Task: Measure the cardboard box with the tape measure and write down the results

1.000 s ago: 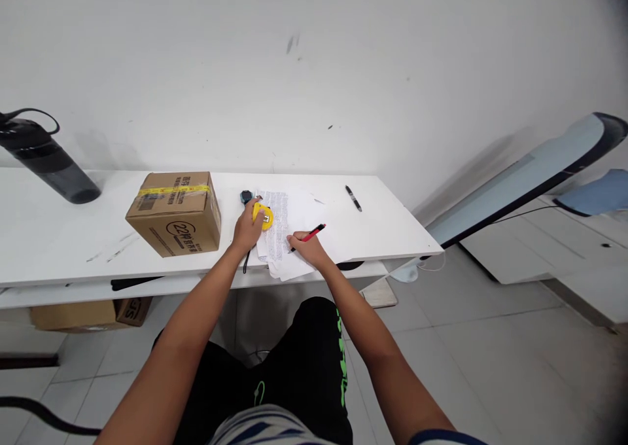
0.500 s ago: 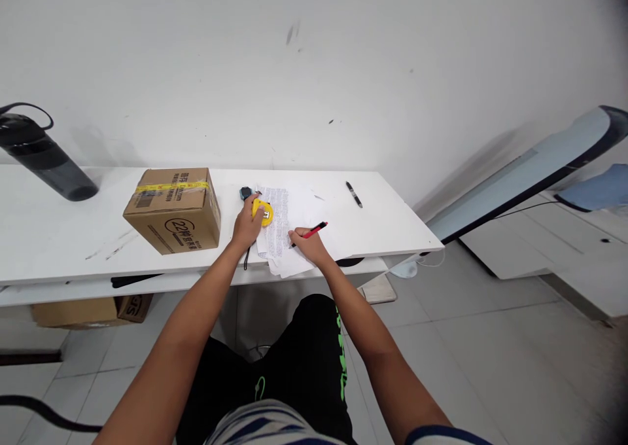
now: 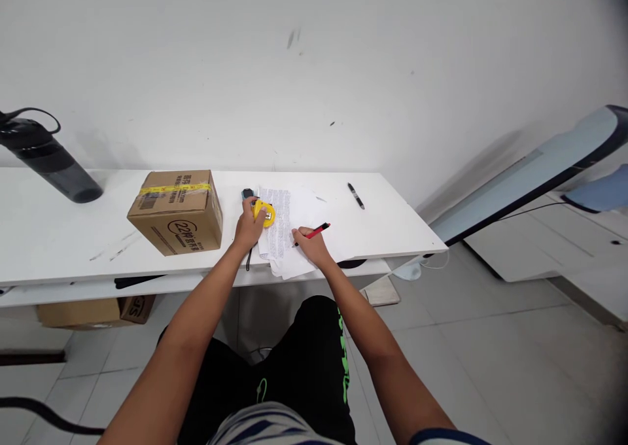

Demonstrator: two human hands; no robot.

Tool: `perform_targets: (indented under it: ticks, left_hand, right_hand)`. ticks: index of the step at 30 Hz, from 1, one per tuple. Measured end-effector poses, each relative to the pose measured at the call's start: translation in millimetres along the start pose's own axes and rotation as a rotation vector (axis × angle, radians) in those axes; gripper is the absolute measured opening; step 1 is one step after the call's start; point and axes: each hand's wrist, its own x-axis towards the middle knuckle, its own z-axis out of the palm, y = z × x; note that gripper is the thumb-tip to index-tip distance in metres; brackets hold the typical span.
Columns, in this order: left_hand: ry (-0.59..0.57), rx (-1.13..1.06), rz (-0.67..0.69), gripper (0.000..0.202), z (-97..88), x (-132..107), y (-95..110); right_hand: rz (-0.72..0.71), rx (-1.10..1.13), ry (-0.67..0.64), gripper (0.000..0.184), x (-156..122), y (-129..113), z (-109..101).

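My left hand (image 3: 248, 228) is closed around a yellow tape measure (image 3: 265, 214), at the left side of some written-on paper sheets (image 3: 279, 219). Between the fingers of my right hand (image 3: 310, 243) is a red and black pen (image 3: 318, 230), its tip down at the paper. That hand rests on the sheets' right part. Just beyond my left fingers lies a small dark device with a blue-grey edge (image 3: 248, 194), partly covered by the hand. A dark strap (image 3: 248, 259) hangs at the table's front edge below my left wrist.
A taped cardboard box (image 3: 176, 213) stands left of my left hand on the white table (image 3: 392, 229). Farther left is a dark water bottle (image 3: 59, 163). A black pen (image 3: 356, 196) lies to the right. Another carton (image 3: 93, 312) sits beneath the table.
The whole view has shifted slightly. Both hands keep their holds on the tape measure and the pen, with hardly any movement over the paper.
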Motion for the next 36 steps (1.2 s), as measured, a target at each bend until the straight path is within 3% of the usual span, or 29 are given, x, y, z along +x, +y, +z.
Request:
perform_targets:
  ticks: [3, 10, 16, 19, 23, 28, 36]
  left_hand:
    - [0.003, 0.007, -0.008, 0.047, -0.6, 0, 1]
    - [-0.001, 0.009, -0.017, 0.046, -1.4, -1, 4]
    - [-0.005, -0.004, -0.035, 0.048, -1.8, -2, 6]
    - [-0.013, -0.016, -0.028, 0.049, -2.4, -3, 7]
    - [-0.002, -0.014, -0.026, 0.049, -2.7, -4, 7]
    - [0.011, -0.001, 0.007, 0.052, -2.1, -4, 5]
    - [0.04, -0.017, 0.006, 0.081, -0.5, -5, 3]
  right_hand:
    - [0.006, -0.003, -0.067, 0.038, 0, -1, 0]
    - [-0.019, 0.018, -0.048, 0.04, -1, -1, -1]
    - [-0.021, 0.065, 0.173, 0.048, -5, -8, -3]
    - [-0.005, 0.022, 0.172, 0.051, -5, -7, -3]
    - [-0.086, -0.016, 0.225, 0.041, 3, 4, 0]
    - [-0.002, -0.062, 0.247, 0.059, 15, 16, 4]
    - [0.01, -0.01, 0.262, 0.061, 16, 20, 5]
